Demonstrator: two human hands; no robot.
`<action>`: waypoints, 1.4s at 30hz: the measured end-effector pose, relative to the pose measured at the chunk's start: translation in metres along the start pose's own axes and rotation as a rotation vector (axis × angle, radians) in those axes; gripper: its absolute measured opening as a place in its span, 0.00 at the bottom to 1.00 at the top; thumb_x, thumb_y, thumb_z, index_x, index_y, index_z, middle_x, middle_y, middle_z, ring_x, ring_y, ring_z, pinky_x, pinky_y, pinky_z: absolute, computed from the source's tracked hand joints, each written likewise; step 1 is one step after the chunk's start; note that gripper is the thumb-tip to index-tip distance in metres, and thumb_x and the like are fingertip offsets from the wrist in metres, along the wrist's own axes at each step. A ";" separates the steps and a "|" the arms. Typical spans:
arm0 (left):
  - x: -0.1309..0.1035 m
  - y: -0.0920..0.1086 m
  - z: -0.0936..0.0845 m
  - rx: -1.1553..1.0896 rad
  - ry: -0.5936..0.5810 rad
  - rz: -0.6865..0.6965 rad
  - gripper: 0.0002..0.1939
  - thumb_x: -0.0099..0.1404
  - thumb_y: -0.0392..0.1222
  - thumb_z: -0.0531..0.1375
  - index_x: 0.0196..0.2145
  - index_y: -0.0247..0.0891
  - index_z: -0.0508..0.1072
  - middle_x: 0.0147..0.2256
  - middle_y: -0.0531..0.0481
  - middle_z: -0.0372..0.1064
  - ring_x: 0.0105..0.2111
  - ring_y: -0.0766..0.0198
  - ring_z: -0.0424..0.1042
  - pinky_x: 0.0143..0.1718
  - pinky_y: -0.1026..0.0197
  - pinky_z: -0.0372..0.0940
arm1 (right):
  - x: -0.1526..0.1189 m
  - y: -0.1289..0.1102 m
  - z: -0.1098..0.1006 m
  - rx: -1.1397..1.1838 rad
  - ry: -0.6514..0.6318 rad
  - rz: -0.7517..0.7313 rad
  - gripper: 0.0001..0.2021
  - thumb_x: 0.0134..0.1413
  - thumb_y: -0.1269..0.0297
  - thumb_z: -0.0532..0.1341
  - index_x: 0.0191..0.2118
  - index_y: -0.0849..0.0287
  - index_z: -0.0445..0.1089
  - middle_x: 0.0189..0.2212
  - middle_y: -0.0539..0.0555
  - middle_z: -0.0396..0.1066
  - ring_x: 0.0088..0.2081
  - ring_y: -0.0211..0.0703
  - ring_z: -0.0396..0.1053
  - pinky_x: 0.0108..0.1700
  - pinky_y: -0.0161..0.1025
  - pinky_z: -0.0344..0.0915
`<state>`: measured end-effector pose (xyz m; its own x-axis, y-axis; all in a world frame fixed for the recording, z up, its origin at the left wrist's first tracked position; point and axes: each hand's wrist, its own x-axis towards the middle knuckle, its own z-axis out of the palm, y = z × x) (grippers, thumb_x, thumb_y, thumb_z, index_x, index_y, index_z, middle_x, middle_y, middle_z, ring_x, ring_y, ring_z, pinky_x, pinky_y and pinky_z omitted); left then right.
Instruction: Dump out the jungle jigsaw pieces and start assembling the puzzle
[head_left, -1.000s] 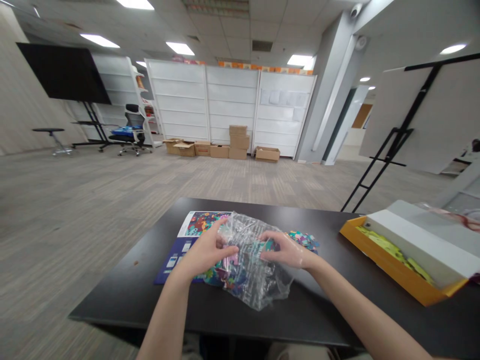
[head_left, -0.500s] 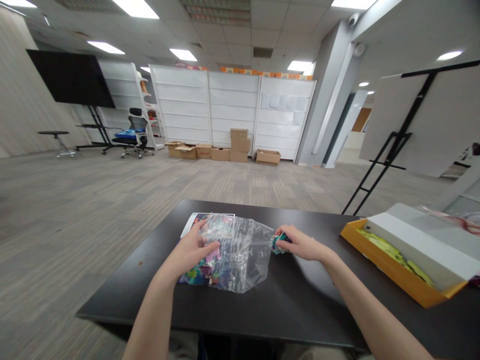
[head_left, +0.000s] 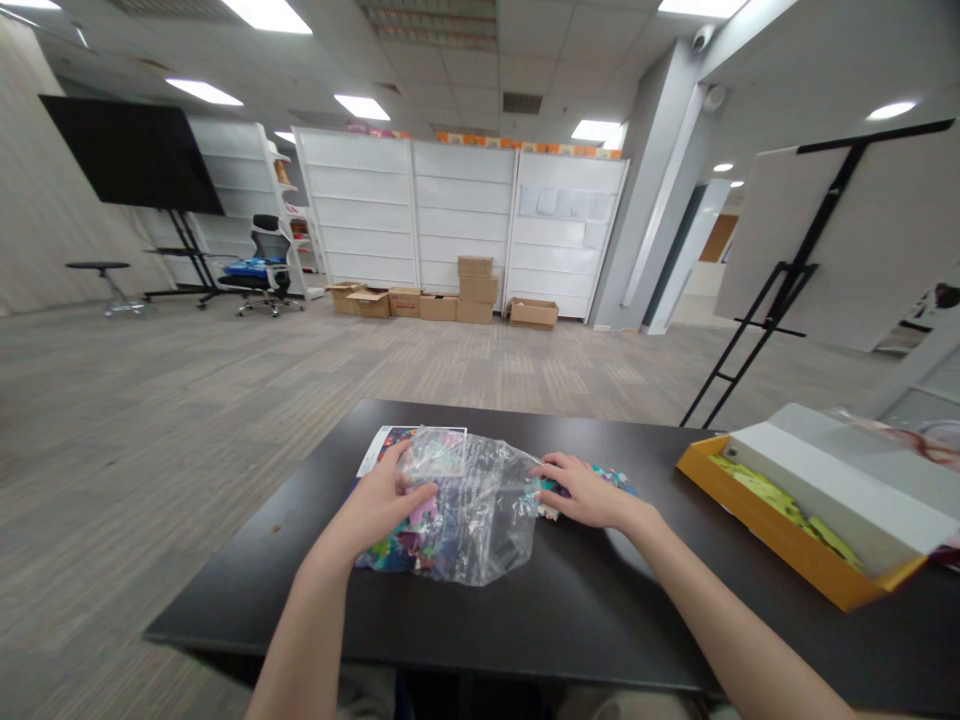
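Note:
A clear plastic bag (head_left: 491,520) with colourful jigsaw puzzle pieces (head_left: 405,545) showing in its left part lies on the dark table. My left hand (head_left: 386,495) rests on the bag's left side, thumb and fingers apart. At the bag's right end, my right hand (head_left: 577,490) is open, its fingers spread over loose teal and multicoloured puzzle pieces (head_left: 616,478). Some of these pieces stick out beyond the hand; the palm hides others. Beneath the bag's upper left part is a printed picture sheet (head_left: 373,452) with a white border.
On the right of the black table (head_left: 480,635) stands an open yellow-and-white box (head_left: 776,530) with yellow-green items inside. Past the table are an easel-like stand (head_left: 787,280), cardboard boxes (head_left: 476,285) before white shelving, an office chair (head_left: 262,270) and a large screen (head_left: 135,155).
My right hand has loosened from a clump of puzzle pieces and spread its fingers. The pieces now lie spread out around it. My left hand stays on the bag.

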<state>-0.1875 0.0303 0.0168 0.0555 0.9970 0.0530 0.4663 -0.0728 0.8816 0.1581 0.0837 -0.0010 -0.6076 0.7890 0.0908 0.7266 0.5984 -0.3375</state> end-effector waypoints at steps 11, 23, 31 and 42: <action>0.005 -0.006 0.006 0.048 -0.017 0.027 0.47 0.60 0.57 0.63 0.67 0.28 0.52 0.28 0.54 0.70 0.27 0.59 0.72 0.31 0.58 0.64 | -0.009 0.032 -0.024 0.023 -0.051 0.101 0.15 0.60 0.54 0.62 0.46 0.56 0.78 0.47 0.60 0.73 0.49 0.53 0.71 0.54 0.48 0.67; 0.006 0.008 0.021 0.030 0.003 0.095 0.44 0.62 0.55 0.63 0.68 0.32 0.53 0.30 0.54 0.68 0.31 0.58 0.71 0.38 0.55 0.66 | -0.021 0.040 -0.052 -0.069 0.026 0.235 0.12 0.53 0.54 0.65 0.38 0.55 0.81 0.44 0.60 0.76 0.47 0.56 0.72 0.53 0.50 0.67; 0.008 0.018 0.035 -0.168 0.031 0.091 0.43 0.63 0.53 0.63 0.68 0.34 0.50 0.33 0.52 0.69 0.33 0.58 0.74 0.38 0.55 0.68 | -0.007 -0.037 -0.027 0.700 -0.077 -0.070 0.21 0.62 0.45 0.62 0.48 0.57 0.77 0.35 0.53 0.78 0.36 0.43 0.73 0.40 0.40 0.72; 0.008 0.037 0.063 -0.195 -0.009 0.163 0.38 0.62 0.51 0.65 0.64 0.35 0.57 0.36 0.50 0.73 0.37 0.56 0.75 0.43 0.52 0.69 | 0.006 -0.051 0.021 0.566 0.039 -0.175 0.18 0.64 0.54 0.62 0.52 0.59 0.75 0.45 0.55 0.77 0.45 0.48 0.74 0.52 0.47 0.71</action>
<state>-0.1145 0.0344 0.0199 0.1239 0.9721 0.1990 0.2711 -0.2261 0.9356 0.1110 0.0548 -0.0029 -0.6831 0.6962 0.2206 0.3260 0.5609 -0.7610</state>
